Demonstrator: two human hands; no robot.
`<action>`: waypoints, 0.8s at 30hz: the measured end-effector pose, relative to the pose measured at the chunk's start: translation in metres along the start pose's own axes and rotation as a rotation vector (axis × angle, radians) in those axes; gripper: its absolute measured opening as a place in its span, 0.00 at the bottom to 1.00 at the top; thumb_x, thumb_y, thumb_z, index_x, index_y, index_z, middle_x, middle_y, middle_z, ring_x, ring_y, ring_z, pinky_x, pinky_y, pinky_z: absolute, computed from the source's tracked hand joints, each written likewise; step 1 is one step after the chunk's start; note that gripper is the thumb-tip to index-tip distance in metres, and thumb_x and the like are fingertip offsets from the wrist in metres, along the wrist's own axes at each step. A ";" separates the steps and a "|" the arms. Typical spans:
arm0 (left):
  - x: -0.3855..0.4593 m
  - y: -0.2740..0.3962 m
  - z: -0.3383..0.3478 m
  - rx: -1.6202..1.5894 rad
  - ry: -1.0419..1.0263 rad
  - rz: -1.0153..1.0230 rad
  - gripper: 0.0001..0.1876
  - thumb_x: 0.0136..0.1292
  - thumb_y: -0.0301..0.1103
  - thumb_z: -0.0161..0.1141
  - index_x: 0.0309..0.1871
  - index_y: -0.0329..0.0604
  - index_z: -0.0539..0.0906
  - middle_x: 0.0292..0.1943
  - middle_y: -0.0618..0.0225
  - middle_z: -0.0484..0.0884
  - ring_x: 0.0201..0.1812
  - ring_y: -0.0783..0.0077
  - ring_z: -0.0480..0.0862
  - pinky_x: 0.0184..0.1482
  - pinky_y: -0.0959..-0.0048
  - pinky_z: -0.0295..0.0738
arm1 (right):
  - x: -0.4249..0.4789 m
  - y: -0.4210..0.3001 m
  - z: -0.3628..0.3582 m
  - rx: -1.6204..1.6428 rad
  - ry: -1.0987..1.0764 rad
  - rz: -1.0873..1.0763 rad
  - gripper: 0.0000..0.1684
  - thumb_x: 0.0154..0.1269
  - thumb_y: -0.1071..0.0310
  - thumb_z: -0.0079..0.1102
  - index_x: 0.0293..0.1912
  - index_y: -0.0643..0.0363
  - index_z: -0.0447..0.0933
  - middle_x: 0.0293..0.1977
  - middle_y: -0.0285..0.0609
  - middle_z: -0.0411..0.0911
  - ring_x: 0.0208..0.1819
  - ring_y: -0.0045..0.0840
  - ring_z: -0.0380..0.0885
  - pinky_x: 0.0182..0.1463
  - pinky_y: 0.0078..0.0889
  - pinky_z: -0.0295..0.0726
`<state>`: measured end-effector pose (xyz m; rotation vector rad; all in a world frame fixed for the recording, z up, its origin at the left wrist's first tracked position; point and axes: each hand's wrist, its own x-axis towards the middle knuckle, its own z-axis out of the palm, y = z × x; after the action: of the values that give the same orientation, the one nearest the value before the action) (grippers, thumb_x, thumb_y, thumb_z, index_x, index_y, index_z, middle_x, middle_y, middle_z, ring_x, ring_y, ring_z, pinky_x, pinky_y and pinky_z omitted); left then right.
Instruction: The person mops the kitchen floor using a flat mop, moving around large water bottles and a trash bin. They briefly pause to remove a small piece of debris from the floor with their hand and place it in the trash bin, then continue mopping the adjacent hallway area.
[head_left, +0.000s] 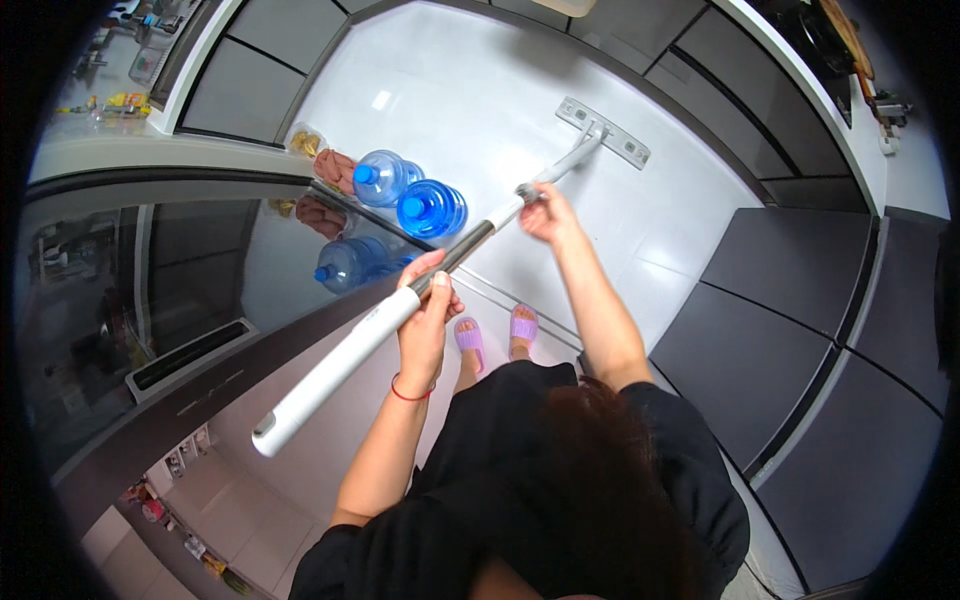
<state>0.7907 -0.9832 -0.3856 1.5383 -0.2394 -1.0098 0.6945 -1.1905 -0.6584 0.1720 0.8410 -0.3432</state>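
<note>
A flat mop (375, 330) with a white and metal handle runs diagonally from the lower left to its pale rectangular head plate (577, 118), which is tilted so that its face with several fittings shows. My left hand (429, 307), a red cord at its wrist, grips the metal tube just above the thick white handle part. Farther along, my right hand (550, 214) is at the grey joint of the pole, its thumb and forefinger touching it; the other fingers are curled and slightly blurred. No cloth shows on the plate.
Two large blue water bottles (431, 210) stand on the white tiled floor beside a glass sliding door (187, 247). Bags of produce (335, 169) lie beyond them. Grey cabinets (780, 262) line the right and far sides. A door track (517, 300) crosses the floor by my pink slippers (523, 324).
</note>
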 end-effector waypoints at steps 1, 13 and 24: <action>0.000 0.004 0.002 -0.024 0.023 0.039 0.17 0.69 0.33 0.54 0.58 0.36 0.70 0.32 0.73 0.73 0.31 0.84 0.73 0.35 0.83 0.73 | -0.025 0.027 0.018 0.062 -0.027 -0.006 0.13 0.56 0.57 0.62 0.34 0.57 0.79 0.22 0.35 0.76 0.23 0.23 0.71 0.31 0.25 0.74; -0.052 -0.001 -0.006 -0.168 0.000 -0.433 0.20 0.70 0.34 0.53 0.62 0.41 0.68 0.39 0.68 0.78 0.38 0.80 0.79 0.40 0.79 0.77 | 0.042 0.004 -0.026 0.138 0.201 -0.117 0.30 0.60 0.56 0.65 0.54 0.57 0.61 0.39 0.50 0.71 0.38 0.37 0.74 0.45 0.51 0.77; -0.010 -0.081 -0.090 0.918 -0.536 -0.530 0.31 0.61 0.40 0.61 0.62 0.31 0.65 0.31 0.57 0.83 0.26 0.68 0.84 0.27 0.69 0.78 | 0.044 0.098 -0.058 -0.391 0.795 -0.611 0.50 0.57 0.78 0.56 0.71 0.42 0.41 0.33 0.50 0.73 0.19 0.29 0.74 0.15 0.33 0.74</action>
<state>0.8168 -0.8917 -0.4617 2.1746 -0.7792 -1.9009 0.7168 -1.0934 -0.7286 -0.3520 1.7334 -0.6903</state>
